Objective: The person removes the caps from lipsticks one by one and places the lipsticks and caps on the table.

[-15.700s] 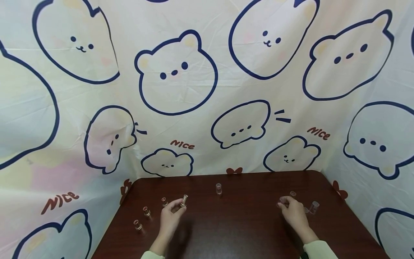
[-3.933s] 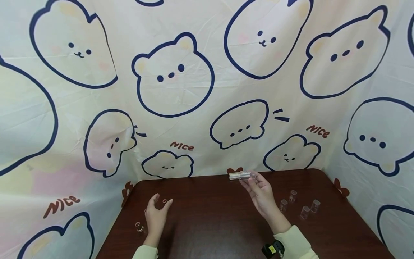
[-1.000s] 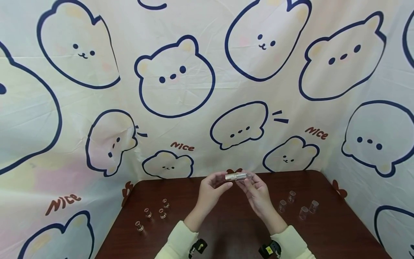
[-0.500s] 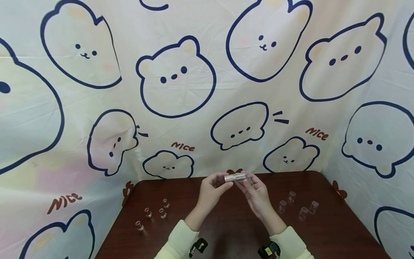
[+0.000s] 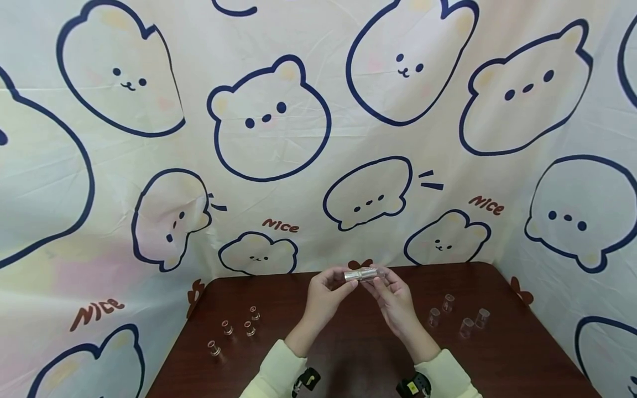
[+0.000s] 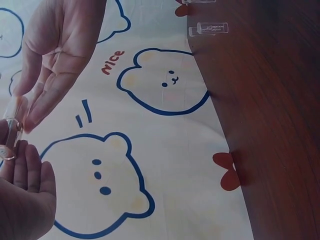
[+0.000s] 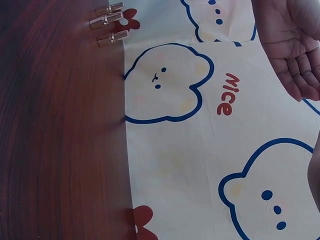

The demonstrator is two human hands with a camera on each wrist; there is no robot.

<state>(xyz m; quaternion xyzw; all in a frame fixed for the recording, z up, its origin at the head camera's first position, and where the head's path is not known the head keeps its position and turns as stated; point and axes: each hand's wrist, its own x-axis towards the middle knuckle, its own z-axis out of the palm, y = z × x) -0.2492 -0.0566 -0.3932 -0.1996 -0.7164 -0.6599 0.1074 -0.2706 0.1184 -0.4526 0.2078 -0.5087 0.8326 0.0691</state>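
Note:
Near the table's far edge, a shiny lipstick tube (image 5: 360,275) is held almost level above the wood. My left hand (image 5: 324,296) pinches its silvery left end, thumb below. On the other side, my right hand (image 5: 395,298) grips the clear right end between thumb and fingers. In the left wrist view the tube (image 6: 15,125) lies between both hands at the left edge, partly covered by fingers. At the table's left stand several lipstick bases (image 5: 227,327) with gold-toned rims. Several clear caps (image 5: 466,328) stand upright at the right.
The dark wooden table (image 5: 358,354) has rounded far corners. Right behind it hangs a pale cloth (image 5: 269,210) printed with cartoon bears, which also runs along both sides. A black wrist camera (image 5: 309,377) is strapped by each sleeve.
Earlier the left hand was over the bases while the right held the tube alone; now both hold it. In the last second they have barely moved, sinking very slightly.

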